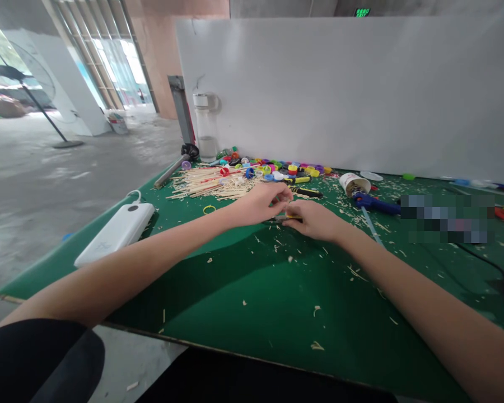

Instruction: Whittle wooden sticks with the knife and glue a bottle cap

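Observation:
Both of my hands meet over the middle of the green table, just in front of a pile of thin wooden sticks. My right hand is closed around a small yellow-handled tool whose metal end points left; whether it is a knife or a cutter I cannot tell. The fingers of my left hand are bent together at the right fingertips, and what they pinch is too small to make out. Behind the hands lies a black and yellow handled tool. A yellow ring rests left of my left hand.
Coloured bottle caps line the back, near a clear bottle. A white power bank lies left. On the right are a tipped paper cup and a blue glue gun. Wood shavings litter the green table. A white panel stands behind.

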Demonstrator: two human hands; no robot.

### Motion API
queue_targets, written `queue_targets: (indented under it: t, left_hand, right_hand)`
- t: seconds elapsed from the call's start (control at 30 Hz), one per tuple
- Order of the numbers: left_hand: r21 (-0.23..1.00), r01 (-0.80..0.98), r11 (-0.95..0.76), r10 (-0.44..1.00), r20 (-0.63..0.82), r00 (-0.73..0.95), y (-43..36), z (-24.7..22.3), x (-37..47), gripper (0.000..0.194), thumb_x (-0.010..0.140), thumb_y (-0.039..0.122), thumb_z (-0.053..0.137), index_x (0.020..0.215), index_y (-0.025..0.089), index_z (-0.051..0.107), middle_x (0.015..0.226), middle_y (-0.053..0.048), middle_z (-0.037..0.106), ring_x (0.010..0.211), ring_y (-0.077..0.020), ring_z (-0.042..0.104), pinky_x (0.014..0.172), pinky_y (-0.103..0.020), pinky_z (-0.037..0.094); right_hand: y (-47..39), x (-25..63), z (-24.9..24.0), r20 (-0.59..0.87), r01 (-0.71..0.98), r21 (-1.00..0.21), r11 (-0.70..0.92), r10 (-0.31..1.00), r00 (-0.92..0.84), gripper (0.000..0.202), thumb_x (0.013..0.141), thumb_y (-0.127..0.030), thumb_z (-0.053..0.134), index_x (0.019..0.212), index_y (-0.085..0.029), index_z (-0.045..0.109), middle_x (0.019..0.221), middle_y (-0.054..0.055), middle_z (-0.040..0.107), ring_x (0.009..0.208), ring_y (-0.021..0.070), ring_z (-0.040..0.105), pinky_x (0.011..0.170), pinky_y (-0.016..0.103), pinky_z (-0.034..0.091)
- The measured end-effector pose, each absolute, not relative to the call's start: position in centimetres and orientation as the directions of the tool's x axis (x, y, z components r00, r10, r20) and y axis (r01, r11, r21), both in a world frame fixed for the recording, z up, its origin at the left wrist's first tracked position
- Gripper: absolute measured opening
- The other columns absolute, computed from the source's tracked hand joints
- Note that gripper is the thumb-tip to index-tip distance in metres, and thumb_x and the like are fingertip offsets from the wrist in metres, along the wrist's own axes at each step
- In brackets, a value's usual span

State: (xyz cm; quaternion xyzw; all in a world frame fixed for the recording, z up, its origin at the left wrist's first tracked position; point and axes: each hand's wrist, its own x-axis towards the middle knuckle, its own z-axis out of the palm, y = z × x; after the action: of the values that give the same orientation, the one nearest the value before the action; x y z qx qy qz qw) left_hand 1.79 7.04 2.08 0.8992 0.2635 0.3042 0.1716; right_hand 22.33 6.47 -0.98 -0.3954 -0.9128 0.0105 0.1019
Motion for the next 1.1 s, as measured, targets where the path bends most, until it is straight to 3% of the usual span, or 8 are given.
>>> queue_targets:
  t: [0.3, 0.67, 1.1]
  left_hand:
    - [0.774, 0.315, -0.55, 0.787, 0.353, 0.506, 9.1, 0.6, 0.5, 0.004, 0.086, 0.019, 0.048, 0.088, 0.018, 0.045, 0.083, -0.004, 0.06, 0.073, -0.0144, 0.068, 0.059, -0.023, 0.053]
    - [0.811, 0.251, -0.528, 0.777, 0.343, 0.528, 8.5, 0.8, 1.0, 0.004, 0.085, 0.016, 0.046, 0.089, 0.018, 0.046, 0.083, -0.005, 0.065, 0.077, -0.0134, 0.067, 0.065, -0.024, 0.056]
    - [0.665, 0.259, -0.7, 0.644, 0.431, 0.632, 8.2, 0.7, 1.3, 0.012, 0.083, 0.018, 0.045, 0.095, 0.017, 0.05, 0.084, -0.005, 0.067, 0.077, -0.0118, 0.065, 0.069, -0.024, 0.053]
  right_hand:
    - [5.2, 22.5, -0.8, 0.239, 0.746, -0.082, 0.661, 0.74, -0.629, 0.018, 0.088, -0.034, 0.046, 0.076, -0.022, 0.041, 0.078, 0.005, 0.052, 0.072, 0.0174, 0.047, 0.06, 0.029, 0.034]
    - [5.1, 23.2, -1.1, 0.301, 0.783, -0.051, 0.62, 0.757, -0.58, 0.017, 0.087, -0.032, 0.047, 0.076, -0.022, 0.039, 0.077, 0.005, 0.052, 0.073, 0.018, 0.046, 0.059, 0.029, 0.032]
    - [6.1, 22.9, -0.5, 0.245, 0.716, -0.114, 0.689, 0.718, -0.652, 0.024, 0.084, -0.029, 0.05, 0.068, -0.022, 0.034, 0.067, 0.001, 0.047, 0.063, 0.0143, 0.041, 0.058, 0.029, 0.03]
